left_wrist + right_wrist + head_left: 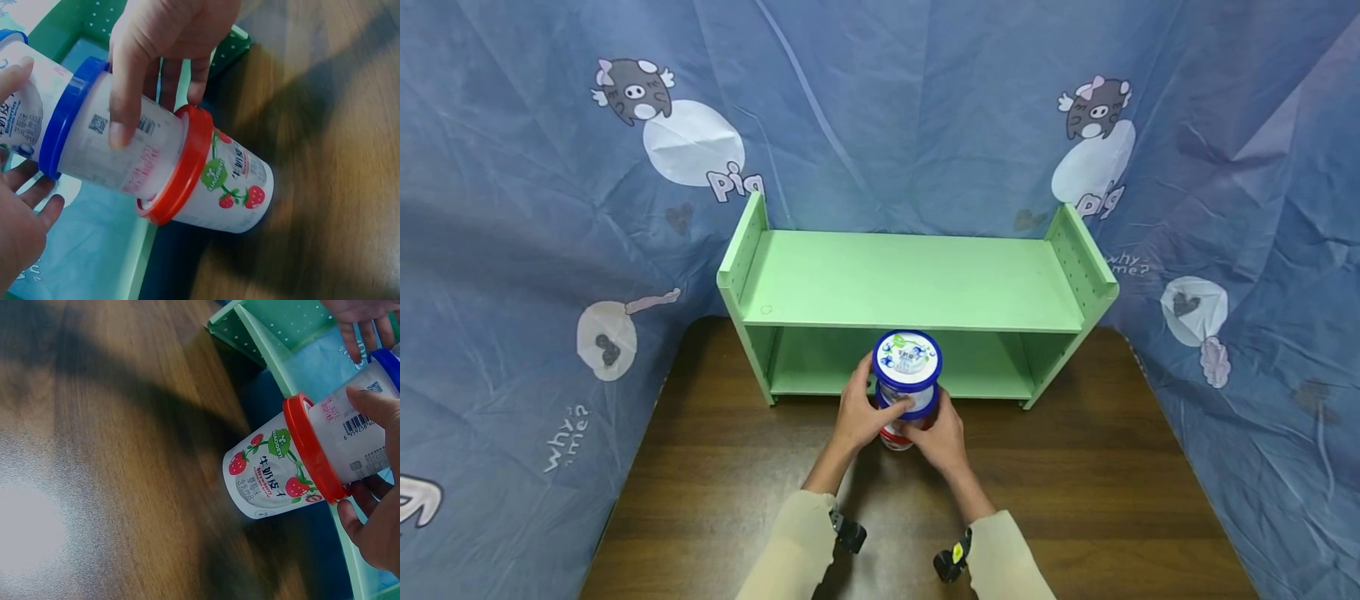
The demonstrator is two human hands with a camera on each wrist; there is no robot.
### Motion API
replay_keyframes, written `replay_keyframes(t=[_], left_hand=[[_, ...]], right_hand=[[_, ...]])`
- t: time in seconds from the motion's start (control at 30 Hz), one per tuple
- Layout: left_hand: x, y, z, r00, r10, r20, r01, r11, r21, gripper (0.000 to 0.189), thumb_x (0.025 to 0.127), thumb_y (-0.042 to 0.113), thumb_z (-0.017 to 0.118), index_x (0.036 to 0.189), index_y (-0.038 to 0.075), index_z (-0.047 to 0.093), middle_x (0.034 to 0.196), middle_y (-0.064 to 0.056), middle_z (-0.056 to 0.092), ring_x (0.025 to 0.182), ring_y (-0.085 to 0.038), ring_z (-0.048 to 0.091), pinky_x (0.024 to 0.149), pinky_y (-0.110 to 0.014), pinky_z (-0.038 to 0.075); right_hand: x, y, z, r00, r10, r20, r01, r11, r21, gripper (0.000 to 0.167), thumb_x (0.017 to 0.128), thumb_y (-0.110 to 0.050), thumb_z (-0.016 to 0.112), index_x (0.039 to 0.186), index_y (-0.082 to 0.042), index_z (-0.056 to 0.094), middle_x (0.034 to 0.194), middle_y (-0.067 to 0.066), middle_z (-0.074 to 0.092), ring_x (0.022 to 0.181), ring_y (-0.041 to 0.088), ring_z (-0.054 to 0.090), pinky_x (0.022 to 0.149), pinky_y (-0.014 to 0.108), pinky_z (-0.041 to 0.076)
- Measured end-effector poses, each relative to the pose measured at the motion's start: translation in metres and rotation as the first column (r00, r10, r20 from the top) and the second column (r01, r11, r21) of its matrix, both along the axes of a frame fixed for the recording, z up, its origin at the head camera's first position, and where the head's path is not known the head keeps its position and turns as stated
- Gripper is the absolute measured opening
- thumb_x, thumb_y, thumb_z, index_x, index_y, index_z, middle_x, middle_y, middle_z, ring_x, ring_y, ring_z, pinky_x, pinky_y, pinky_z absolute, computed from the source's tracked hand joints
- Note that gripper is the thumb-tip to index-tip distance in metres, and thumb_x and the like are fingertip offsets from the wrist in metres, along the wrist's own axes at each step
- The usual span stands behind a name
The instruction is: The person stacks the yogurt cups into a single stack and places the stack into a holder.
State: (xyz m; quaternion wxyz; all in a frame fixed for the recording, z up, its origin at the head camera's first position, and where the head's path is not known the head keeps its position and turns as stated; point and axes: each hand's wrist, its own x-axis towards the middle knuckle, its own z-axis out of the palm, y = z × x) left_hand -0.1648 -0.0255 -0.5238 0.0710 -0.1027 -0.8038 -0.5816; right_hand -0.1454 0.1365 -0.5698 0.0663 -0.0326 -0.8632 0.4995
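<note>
Three plastic tubs stand stacked in front of the green shelf. On top is a blue-lidded tub (908,360) with blueberries pictured on its lid. Beneath it comes a second blue-lidded tub (94,153), whose white side carries a barcode. Lowest is a red-lidded tub (269,465) printed with strawberries, close over the table. My left hand (857,417) grips the top tub, thumb across its near side and fingers round the far side. With thumb and fingers on opposite sides, my right hand (945,437) holds the middle tub just above the red lid.
A light green two-tier shelf (902,275) with raised side panels stands right behind the tubs. Brown wooden table (1075,483) extends on both sides and in front. A blue curtain (895,108) with pig prints hangs behind and around.
</note>
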Motion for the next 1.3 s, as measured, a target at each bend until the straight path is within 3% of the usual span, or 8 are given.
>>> replay_keyframes(t=[0.3,0.63,0.97,1.3], left_hand=[[0.001,-0.007,-0.014,0.999,-0.032,0.035,0.033,0.999,-0.025,0.095,0.072,0.027,0.088,0.151,0.007,0.038,0.145,-0.019,0.053,0.131,-0.04,0.051,0.104,-0.06,0.046],[0.004,-0.012,-0.038,0.997,-0.033,0.07,0.035,0.999,-0.03,0.096,0.069,0.024,0.09,0.149,0.008,0.04,0.145,-0.023,0.053,0.132,-0.045,0.05,0.109,-0.063,0.042],[0.008,-0.015,-0.054,0.994,-0.034,0.105,0.039,0.998,-0.046,0.1,0.068,0.024,0.091,0.15,0.003,0.038,0.144,-0.024,0.053,0.132,-0.043,0.052,0.112,-0.06,0.04],[0.014,-0.016,-0.072,0.993,-0.018,0.116,0.022,0.999,-0.03,0.103,0.065,0.022,0.093,0.149,-0.002,0.037,0.141,-0.027,0.054,0.131,-0.043,0.053,0.113,-0.06,0.039]], right_hand=[[0.001,0.003,0.0,1.0,-0.007,0.012,0.008,1.0,-0.017,0.092,0.071,-0.027,0.087,0.148,-0.006,0.041,0.141,0.022,0.057,0.13,0.038,0.056,0.11,0.055,0.045],[0.004,0.011,0.0,1.0,-0.002,0.001,0.002,0.998,-0.058,0.09,0.072,-0.027,0.09,0.147,-0.007,0.043,0.132,0.019,0.062,0.118,0.034,0.062,0.092,0.048,0.056],[0.009,0.024,0.001,1.0,-0.029,0.008,0.029,0.998,-0.062,0.089,0.071,-0.025,0.09,0.145,-0.005,0.044,0.139,0.02,0.059,0.123,0.036,0.059,0.095,0.053,0.054],[0.01,0.044,0.013,0.998,-0.059,0.01,0.06,0.996,-0.066,0.09,0.074,-0.025,0.089,0.148,-0.004,0.041,0.144,0.017,0.056,0.127,0.034,0.055,0.098,0.052,0.051]])
